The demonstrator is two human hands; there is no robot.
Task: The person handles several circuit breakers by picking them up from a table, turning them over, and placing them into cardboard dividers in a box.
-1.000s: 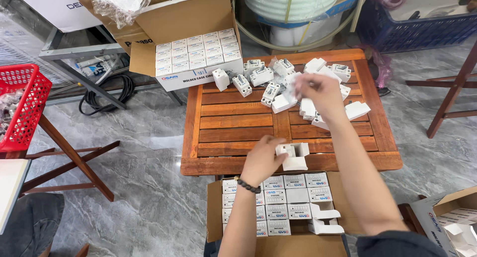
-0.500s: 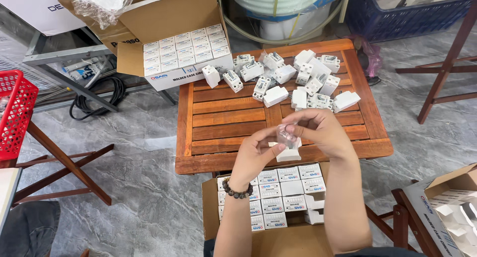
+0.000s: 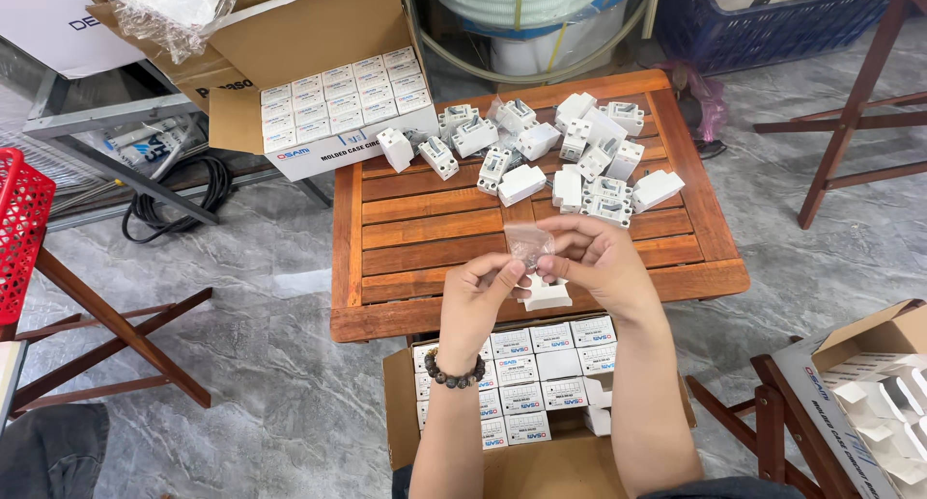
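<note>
Clear plastic bag point(image 3: 530, 243) pinched between left hand point(image 3: 480, 301) and right hand point(image 3: 596, 259), white breaker point(image 3: 547, 293) tucked beneath, over the wooden table point(image 3: 406, 231).
Loose breakers point(image 3: 570, 166) remain heaped; the carton point(image 3: 541, 388) below looks nearly full.

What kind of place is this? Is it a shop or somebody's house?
Probably a small packing workshop or storeroom. Loose white plastic switch parts are heaped on a slatted wooden table, and brown cardboard cartons full of small white boxes stand on a grey stone floor. Both hands hold a small clear bag.
</note>
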